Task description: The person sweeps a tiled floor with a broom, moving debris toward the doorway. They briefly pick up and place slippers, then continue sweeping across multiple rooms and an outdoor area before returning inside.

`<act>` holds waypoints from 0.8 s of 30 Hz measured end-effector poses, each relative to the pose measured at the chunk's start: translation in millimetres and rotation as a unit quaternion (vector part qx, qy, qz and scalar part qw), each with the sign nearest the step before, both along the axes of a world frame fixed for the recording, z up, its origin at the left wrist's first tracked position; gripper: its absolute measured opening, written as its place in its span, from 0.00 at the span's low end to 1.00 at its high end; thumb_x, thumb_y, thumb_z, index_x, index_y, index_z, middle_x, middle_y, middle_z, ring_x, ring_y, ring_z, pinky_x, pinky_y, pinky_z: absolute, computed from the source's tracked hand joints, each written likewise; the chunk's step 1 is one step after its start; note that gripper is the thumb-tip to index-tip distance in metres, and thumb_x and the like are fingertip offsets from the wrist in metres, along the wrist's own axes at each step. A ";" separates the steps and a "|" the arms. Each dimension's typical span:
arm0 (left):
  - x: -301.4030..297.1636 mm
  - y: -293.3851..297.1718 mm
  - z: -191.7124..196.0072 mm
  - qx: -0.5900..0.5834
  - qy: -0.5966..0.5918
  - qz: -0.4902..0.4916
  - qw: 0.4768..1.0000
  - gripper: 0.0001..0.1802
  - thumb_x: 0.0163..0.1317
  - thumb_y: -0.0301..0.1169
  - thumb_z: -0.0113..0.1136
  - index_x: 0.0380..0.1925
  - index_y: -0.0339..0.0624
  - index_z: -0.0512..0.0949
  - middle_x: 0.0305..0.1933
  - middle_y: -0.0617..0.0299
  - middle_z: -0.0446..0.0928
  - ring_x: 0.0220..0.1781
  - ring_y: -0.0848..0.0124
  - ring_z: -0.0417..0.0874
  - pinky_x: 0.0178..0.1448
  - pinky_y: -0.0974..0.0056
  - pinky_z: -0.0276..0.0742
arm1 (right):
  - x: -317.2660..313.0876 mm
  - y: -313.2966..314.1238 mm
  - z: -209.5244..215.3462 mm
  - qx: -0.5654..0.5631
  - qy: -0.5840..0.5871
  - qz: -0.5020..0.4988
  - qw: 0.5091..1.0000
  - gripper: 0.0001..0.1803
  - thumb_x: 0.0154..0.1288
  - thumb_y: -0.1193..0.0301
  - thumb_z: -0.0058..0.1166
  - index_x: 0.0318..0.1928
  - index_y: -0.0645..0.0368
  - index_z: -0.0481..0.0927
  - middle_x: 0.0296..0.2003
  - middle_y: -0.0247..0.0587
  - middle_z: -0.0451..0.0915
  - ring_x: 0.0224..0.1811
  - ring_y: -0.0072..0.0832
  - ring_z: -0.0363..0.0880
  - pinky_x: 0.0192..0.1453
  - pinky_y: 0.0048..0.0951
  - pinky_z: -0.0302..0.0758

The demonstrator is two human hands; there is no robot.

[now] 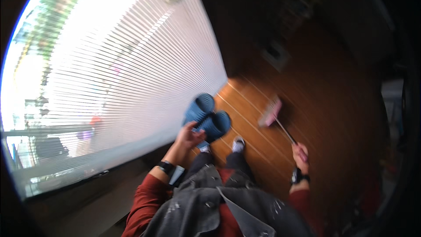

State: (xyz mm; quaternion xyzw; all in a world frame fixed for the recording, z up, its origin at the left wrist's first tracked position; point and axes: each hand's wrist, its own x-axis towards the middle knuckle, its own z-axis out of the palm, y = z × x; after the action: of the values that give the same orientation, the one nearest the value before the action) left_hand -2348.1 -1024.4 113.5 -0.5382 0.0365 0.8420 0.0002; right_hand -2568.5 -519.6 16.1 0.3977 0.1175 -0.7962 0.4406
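Observation:
A pair of blue slippers [218,126] hangs in front of my body, with their rounded toe parts facing up. My left hand [190,135] is closed on them at their near left side; part of its grip is hidden. Off to the right, my right hand [301,157] wraps round the pink grip of a short-handled broom [271,112]. The broom's thin shaft runs forward and left to a pink and pale head, which is at or just above the wooden floor. I cannot tell whether its bristles touch the boards.
A tall bright window [127,79] with fine horizontal slats fills the left side, above a dark ledge [101,193]. My feet stand on the brown wooden floor [258,158]. A pale flat object [277,55] lies far ahead, near dark furniture. Blurred things line the right edge.

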 end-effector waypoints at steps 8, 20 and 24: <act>-32.6 -60.9 -54.2 -0.004 -0.045 -0.161 0.986 0.36 0.46 0.44 0.66 0.52 0.54 0.56 0.44 0.50 0.59 0.26 0.65 0.71 0.37 0.55 0.75 | 116.3 -121.4 10.5 0.297 0.233 0.117 0.919 0.04 0.52 0.75 0.48 0.28 0.58 0.66 0.16 0.35 0.67 0.13 0.20 0.67 0.13 0.20 0.66; -21.6 -100.1 -54.1 0.006 0.087 -0.239 0.967 0.38 0.43 0.66 0.56 0.45 0.52 0.63 0.42 0.60 0.61 0.35 0.70 0.63 0.43 0.61 0.68 | 219.1 -158.4 26.7 0.276 0.170 0.395 0.860 0.41 0.55 0.82 0.44 0.67 0.55 0.40 0.28 0.48 0.74 0.20 0.26 0.70 0.20 0.23 0.70; -25.1 -89.4 -50.7 0.034 0.044 -0.184 0.981 0.36 0.41 0.68 0.55 0.39 0.53 0.64 0.38 0.61 0.61 0.35 0.69 0.64 0.43 0.61 0.68 | 210.5 -165.8 51.7 0.244 0.178 0.443 0.844 0.37 0.56 0.82 0.44 0.65 0.57 0.47 0.30 0.48 0.74 0.20 0.24 0.70 0.21 0.22 0.69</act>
State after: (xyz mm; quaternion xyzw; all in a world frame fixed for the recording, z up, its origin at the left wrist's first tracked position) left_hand -2373.2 -1113.9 62.8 -0.4845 0.1067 0.8511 0.1719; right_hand -2357.9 -685.4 67.7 0.2499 0.5480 -0.5188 0.6067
